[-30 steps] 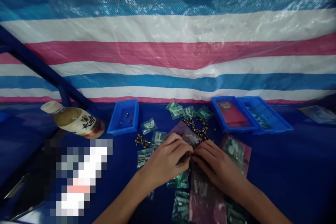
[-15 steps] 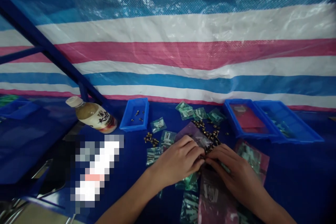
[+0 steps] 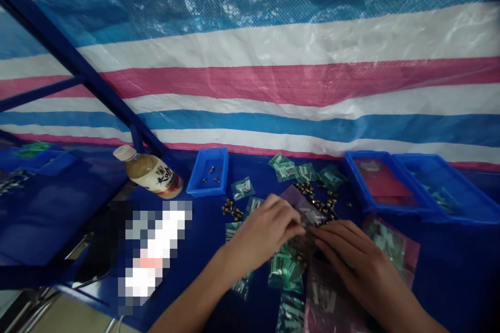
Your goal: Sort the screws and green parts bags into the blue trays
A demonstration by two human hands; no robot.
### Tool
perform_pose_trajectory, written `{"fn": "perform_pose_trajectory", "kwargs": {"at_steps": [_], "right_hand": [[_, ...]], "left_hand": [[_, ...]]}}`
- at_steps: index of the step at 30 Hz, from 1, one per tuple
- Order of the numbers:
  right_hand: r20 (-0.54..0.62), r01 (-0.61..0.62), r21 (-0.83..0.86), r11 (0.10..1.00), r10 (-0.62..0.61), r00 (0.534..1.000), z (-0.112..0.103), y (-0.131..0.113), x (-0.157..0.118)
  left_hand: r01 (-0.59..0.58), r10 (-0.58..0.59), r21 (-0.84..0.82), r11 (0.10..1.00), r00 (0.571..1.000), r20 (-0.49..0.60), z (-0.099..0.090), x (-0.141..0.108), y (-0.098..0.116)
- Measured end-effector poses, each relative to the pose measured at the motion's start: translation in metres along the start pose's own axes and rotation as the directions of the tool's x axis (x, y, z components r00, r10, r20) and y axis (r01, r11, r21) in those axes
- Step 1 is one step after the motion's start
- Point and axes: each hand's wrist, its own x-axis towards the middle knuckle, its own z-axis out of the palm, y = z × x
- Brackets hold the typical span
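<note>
My left hand (image 3: 271, 226) is closed, its thumb and fingers curled together over the pinkish plastic bag (image 3: 300, 203). Facing it, my right hand (image 3: 353, 250) has its fingertips pressed together at the edge of that bag; what either pinch holds is hidden. A small gap separates the two hands. Brass-coloured screws (image 3: 322, 203) lie loose just beyond the bag. Below the hands are small green-tinted bags (image 3: 285, 268) with pale strips inside. Another pink bag (image 3: 324, 296) lies under my right forearm, partly covered.
A blue tray (image 3: 191, 187) with a few screws stands at the left, beside a drink bottle (image 3: 156, 174). Two more blue trays (image 3: 353, 179) stand at the right. Behind hangs a striped tarp (image 3: 250, 83). A blue metal frame (image 3: 97, 93) slants down at the left.
My fingertips were together over the bag and are now slightly apart, the left hand lifted back a little. The whole view has shifted, so things appear further right.
</note>
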Motion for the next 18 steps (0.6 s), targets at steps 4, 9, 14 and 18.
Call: {"fn": "perform_pose_trajectory", "kwargs": {"at_steps": [4, 9, 14, 18], "right_hand": [[-0.027, -0.006, -0.051, 0.999, 0.005, 1.0, -0.004, 0.003, -0.001], [-0.023, 0.003, -0.091, 0.996, -0.005, 1.0, -0.009, 0.002, -0.003], [-0.014, -0.006, -0.116, 0.993, 0.004, 1.0, -0.011, 0.002, -0.003], [-0.016, 0.01, -0.125, 0.992, -0.012, 1.0, -0.012, 0.002, -0.002]], "left_hand": [[0.335, -0.276, 0.206, 0.919, 0.923, -0.269, -0.043, -0.012, -0.04], [0.701, -0.496, 0.416, 0.579, 0.708, -0.503, -0.078, -0.041, -0.087], [0.657, -0.464, 0.458, 0.599, 0.751, -0.47, -0.065, -0.035, -0.074], [0.436, -0.384, 0.472, 0.766, 0.9, -0.209, -0.039, -0.019, -0.052]]}}
